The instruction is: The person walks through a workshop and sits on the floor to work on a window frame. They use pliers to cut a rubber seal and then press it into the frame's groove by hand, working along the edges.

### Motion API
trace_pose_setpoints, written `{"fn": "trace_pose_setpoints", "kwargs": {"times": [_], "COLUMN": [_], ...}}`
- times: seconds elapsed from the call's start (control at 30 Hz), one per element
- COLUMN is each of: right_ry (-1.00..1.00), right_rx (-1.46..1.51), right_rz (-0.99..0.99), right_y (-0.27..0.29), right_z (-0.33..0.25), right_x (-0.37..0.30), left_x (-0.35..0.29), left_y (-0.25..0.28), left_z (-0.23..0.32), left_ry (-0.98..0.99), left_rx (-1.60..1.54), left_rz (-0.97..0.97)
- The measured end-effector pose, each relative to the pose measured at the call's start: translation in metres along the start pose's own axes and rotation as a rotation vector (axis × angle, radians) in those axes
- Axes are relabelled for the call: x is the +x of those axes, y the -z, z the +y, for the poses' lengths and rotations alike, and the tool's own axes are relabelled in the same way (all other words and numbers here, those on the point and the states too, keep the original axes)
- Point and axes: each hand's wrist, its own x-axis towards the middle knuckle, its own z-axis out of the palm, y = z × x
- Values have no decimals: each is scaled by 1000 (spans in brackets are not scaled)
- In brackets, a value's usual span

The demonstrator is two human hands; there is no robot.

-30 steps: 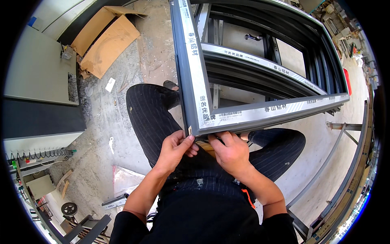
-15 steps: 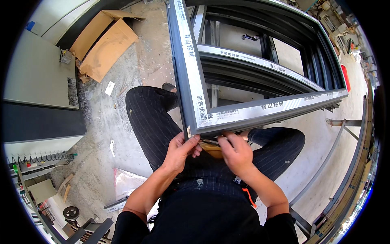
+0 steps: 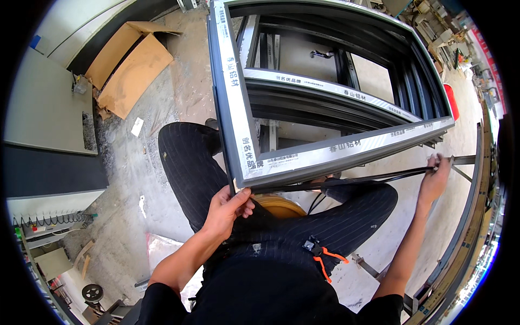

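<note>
A dark grey window frame (image 3: 336, 146) with white protective film stands in front of me, several more frames stacked behind it. At its near left corner my left hand (image 3: 225, 210) pinches a black rubber strip against the frame's edge. The strip (image 3: 374, 177) runs taut to the right, just below the frame's bottom rail. My right hand (image 3: 435, 179) grips its far part with bent fingers, arm stretched out. Between my legs lies a round yellow-brown object (image 3: 281, 205), partly hidden by my thighs. A black loop of the strip (image 3: 316, 203) hangs beside it.
A cardboard box (image 3: 135, 76) lies open at the far left, near a grey cabinet (image 3: 46, 103). A metal rack (image 3: 474, 216) borders the right side. A tool with orange handles (image 3: 327, 260) is at my waist. A red object (image 3: 451, 102) stands beyond the frames.
My right hand has swung far to the right, drawing the black strip out from near the corner. My left hand stays at the corner. The whole view has shifted slightly.
</note>
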Motion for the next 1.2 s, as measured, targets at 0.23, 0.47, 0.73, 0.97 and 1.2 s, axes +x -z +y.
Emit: {"fn": "trace_pose_setpoints", "kwargs": {"times": [0.23, 0.47, 0.73, 0.97, 1.2], "right_ry": [463, 397, 454, 275, 333], "right_rx": [342, 374, 469, 426, 410], "right_rz": [-230, -429, -379, -477, -483], "right_y": [-43, -78, -63, -39, -47], "right_z": [-67, -40, -167, -237, -236], "right_x": [75, 70, 64, 72, 55], "left_x": [-7, 5, 104, 168, 203], "left_y": [0, 11, 96, 139, 153], "left_z": [-15, -9, 108, 208, 179], "left_ry": [15, -96, -373, -539, -443], "left_rx": [-186, -116, -381, -122, -133], "left_rz": [-4, 49, 179, 161, 138]}}
